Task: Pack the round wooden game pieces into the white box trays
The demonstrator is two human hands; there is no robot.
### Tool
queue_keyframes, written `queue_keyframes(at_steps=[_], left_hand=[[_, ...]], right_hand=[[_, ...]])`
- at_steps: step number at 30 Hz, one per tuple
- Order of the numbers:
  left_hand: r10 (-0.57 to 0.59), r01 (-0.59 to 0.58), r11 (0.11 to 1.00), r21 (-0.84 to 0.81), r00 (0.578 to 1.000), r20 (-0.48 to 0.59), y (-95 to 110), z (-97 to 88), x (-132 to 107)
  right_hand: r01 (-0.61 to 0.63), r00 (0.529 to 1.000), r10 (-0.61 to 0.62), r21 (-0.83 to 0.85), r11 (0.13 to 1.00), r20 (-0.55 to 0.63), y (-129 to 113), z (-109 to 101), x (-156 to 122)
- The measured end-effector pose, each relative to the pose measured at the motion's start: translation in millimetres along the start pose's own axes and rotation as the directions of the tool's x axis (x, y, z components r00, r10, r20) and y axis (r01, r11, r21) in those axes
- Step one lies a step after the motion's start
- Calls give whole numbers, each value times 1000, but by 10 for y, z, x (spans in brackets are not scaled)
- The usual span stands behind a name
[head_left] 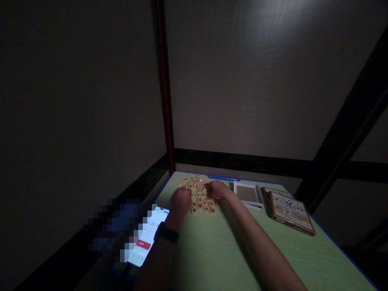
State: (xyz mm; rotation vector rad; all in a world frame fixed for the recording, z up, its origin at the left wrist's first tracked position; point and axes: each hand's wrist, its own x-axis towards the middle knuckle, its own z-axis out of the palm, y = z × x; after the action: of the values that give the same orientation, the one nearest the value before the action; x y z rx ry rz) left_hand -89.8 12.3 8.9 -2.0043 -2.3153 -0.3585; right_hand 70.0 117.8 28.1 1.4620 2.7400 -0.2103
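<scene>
Several round wooden game pieces [200, 198] with red and black characters lie in a loose heap at the far end of a green table [218, 254]. My left hand [180, 202], with a dark band on the wrist, rests at the heap's left edge, fingers curled down onto the pieces. My right hand [216, 189] sits on the heap's right side, fingers curled over the pieces. What either hand grips, if anything, is hidden in the dim light.
A white open box [247, 195] stands right of the heap. A decorated game box lid [289, 210] lies further right. A lit phone [148, 238] sits at the table's left edge. Walls and dark beams close in behind.
</scene>
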Motion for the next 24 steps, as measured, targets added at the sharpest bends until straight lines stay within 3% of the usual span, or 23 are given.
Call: queue_keyframes(at_steps=[11,24], left_hand=[[-1,1,1000,-16,1000,20,24,-58,-13],[28,-28,1000,-12,1000,-8,-13,19,8]], right_hand=[[27,997,-18,118,993,-76,32,-26,-8],[3,998,10,194,981,-64,62,-59,-22]])
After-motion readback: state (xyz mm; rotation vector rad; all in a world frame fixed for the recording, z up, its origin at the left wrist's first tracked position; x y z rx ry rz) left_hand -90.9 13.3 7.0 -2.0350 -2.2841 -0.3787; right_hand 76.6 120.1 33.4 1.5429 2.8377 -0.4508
